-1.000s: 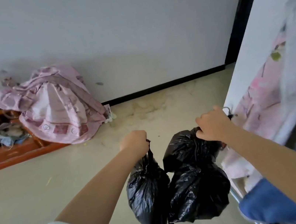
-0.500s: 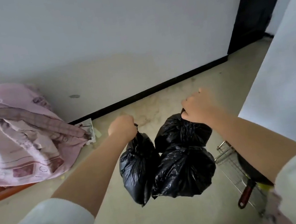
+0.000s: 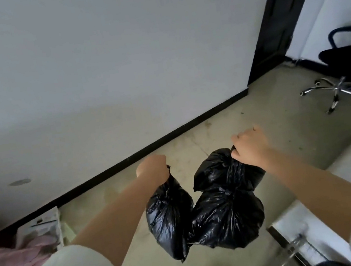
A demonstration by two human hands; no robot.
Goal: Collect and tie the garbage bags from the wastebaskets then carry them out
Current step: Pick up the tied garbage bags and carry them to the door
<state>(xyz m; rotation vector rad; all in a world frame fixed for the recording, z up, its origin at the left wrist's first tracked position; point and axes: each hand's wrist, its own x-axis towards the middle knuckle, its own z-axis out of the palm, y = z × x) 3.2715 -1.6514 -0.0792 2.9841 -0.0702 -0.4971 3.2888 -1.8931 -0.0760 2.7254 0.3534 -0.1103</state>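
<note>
Three tied black garbage bags hang in front of me above the floor. My left hand grips the knotted top of one slim black bag. My right hand grips the tops of two more: an upper black bag and a larger lower black bag hanging beneath it. The left bag touches the lower right one. No wastebasket is in view.
A white wall with a black baseboard runs ahead. A dark doorway opens at the upper right, with a black office chair past it. Pink bedding and papers lie left. A wire rack stands low right.
The view has swung right and up: the pink bedding slid off to the left, the doorway and office chair came into view. Both hands keep holding the bags.
</note>
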